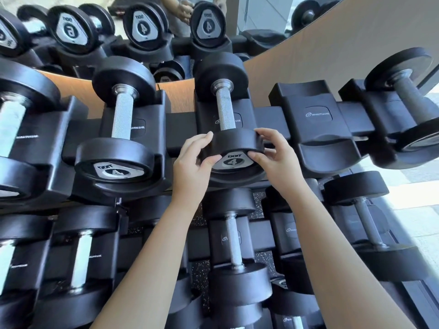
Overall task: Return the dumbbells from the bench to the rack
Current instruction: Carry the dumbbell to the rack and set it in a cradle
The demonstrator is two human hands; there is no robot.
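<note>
Your two bare forearms rise from the bottom of the view, nearest the camera, and converge on the upper tier of the dumbbell rack (180, 129). That rack fills almost the whole view, two tiers of black Nautilus cradles, with a mirror behind repeating the upper row. Most cradles are filled. On the upper tier one empty cradle (318, 124) shows just to the right of where you are working, so at least one slot is open; the bench is out of view, and you cannot tell from here whether more dumbbells wait on it.

The 4 dumbbell (234, 148) in your hands already lies in its cradle, its knurled handle running away from you and its far head seated at the back. Beside it on the left sits another 4 dumbbell (118, 160), apparently its pair.

Your left hand (192, 162) cups the left edge of the near head, wrist bent slightly back. Your right hand (273, 157) mirrors it on the right edge. Both sets of fingers (260, 134) are curled around the rim, thumbs pressing the numbered face, pinching the head from both sides. It looks like a final seating or turning adjustment.
</note>
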